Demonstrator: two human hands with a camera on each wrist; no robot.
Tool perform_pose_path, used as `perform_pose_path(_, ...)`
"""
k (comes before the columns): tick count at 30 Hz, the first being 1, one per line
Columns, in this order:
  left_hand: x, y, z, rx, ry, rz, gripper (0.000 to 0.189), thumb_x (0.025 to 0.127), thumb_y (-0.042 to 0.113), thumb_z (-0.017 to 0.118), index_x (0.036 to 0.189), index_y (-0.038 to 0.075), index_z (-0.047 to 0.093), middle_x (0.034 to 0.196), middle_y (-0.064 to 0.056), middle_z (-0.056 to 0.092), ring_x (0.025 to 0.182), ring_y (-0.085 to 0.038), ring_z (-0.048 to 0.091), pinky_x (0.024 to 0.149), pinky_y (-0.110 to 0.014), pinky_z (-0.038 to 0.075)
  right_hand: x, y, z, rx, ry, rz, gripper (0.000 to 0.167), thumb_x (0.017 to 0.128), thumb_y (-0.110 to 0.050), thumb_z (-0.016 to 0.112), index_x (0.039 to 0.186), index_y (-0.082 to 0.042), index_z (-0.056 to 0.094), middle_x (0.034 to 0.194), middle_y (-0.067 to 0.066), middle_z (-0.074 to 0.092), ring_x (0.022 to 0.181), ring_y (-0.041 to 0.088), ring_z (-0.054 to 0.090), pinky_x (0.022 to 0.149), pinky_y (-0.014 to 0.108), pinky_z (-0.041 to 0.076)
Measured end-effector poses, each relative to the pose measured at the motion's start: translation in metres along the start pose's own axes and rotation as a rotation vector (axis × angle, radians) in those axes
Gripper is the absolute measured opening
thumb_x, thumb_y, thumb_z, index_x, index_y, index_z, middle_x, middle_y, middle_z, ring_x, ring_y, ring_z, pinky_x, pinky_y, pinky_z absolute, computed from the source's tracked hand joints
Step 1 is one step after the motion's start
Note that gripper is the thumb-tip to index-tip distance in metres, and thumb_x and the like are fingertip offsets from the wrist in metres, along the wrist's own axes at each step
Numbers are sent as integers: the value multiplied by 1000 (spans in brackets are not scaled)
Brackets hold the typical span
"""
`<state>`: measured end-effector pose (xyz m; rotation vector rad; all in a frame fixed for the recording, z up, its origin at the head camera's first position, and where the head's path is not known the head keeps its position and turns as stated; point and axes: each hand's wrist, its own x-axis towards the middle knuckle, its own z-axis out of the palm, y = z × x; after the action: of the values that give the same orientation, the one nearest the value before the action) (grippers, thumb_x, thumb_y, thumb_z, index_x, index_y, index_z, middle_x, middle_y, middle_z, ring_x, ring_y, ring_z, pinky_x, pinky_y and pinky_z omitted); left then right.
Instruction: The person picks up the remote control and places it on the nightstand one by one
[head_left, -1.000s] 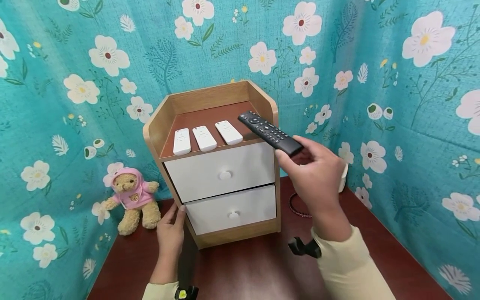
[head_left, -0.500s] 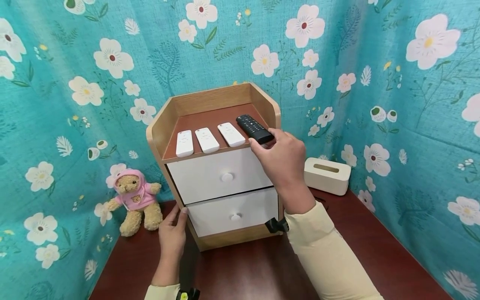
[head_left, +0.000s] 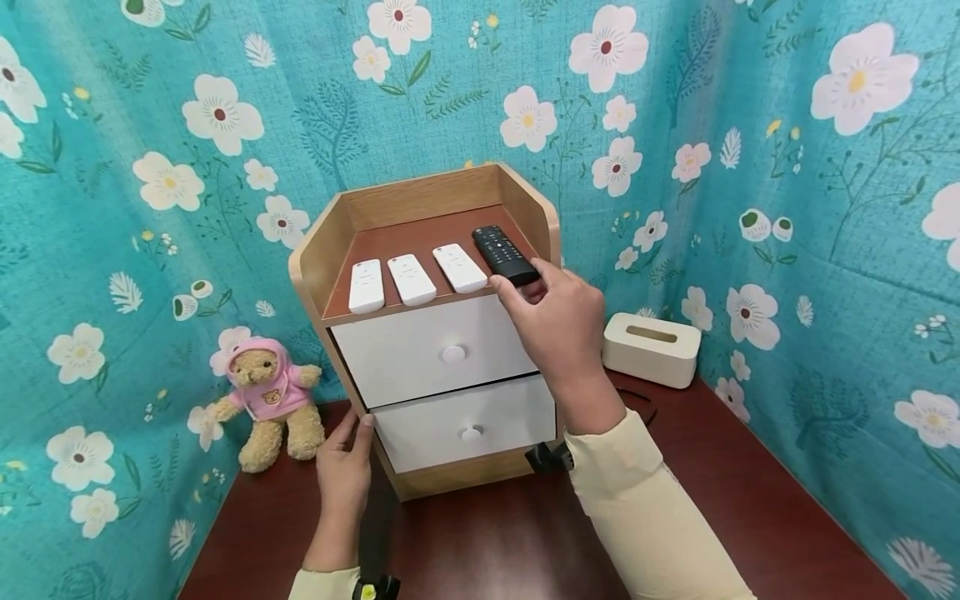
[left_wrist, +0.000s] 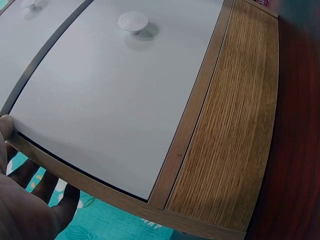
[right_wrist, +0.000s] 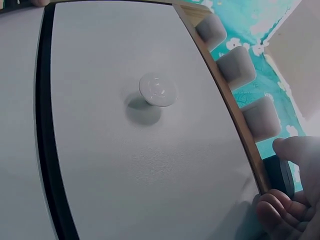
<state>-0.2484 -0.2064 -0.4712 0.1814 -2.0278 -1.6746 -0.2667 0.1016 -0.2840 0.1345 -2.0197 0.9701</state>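
Note:
My right hand (head_left: pixel 564 327) holds the near end of a black remote control (head_left: pixel 501 252) between thumb and fingers. The remote lies on the brown top of a small wooden drawer cabinet (head_left: pixel 457 481), at the right end of a row. Beside it are three white remotes (head_left: pixel 460 268), their near ends along the front edge. In the right wrist view, the thumb is on one side of the black remote (right_wrist: pixel 280 175) and the fingers are near the edge. My left hand (head_left: pixel 344 471) grips the cabinet's left side, thumb at the front frame, fingers behind the edge in the left wrist view.
Two white drawers with round knobs (head_left: pixel 452 353) face me, both closed. A teddy bear (head_left: pixel 268 396) in a pink hoodie sits left of the cabinet. To the right stand a cream tissue box (head_left: pixel 651 353) and a dark ring-shaped item (head_left: pixel 643 395). Flowered teal curtains (head_left: pixel 810 267) surround the table.
My right hand has brought the black remote left and down onto the cabinet top beside the white ones, shifting only slightly in the last half second. The left hand has stayed put.

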Motion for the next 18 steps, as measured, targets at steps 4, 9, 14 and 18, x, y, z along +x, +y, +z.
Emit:
perform_pose_path(4,-1,0,-1,-8,2,2,48,107,27,73,151,9,65,158,-14,60,140,-26,58,90,-4,45,1,-1,2,9,4,-8,62,95,-51,83,126,3,79,83,15,75,79,28,69,67,42,52)
perform_pose_path(9,-1,3,-1,-30,-7,1,50,108,29,73,152,8,64,159,-15,59,142,-30,57,91,-4,47,0,0,0,26,13,0,63,94,-49,85,129,4,78,86,14,75,82,27,71,70,43,55)
perform_pose_path(14,0,4,-1,-36,4,13,46,107,24,74,150,8,66,155,-15,63,124,-1,62,91,-6,49,-11,7,-5,53,54,-59,54,95,-45,86,124,1,80,90,12,77,81,24,74,73,42,62)
perform_pose_path(18,1,6,-4,-15,-9,35,46,107,20,74,150,7,65,149,-21,66,110,9,62,87,-7,50,-26,18,-11,66,78,-137,43,99,-38,82,120,-1,81,90,13,76,79,25,71,73,42,63)
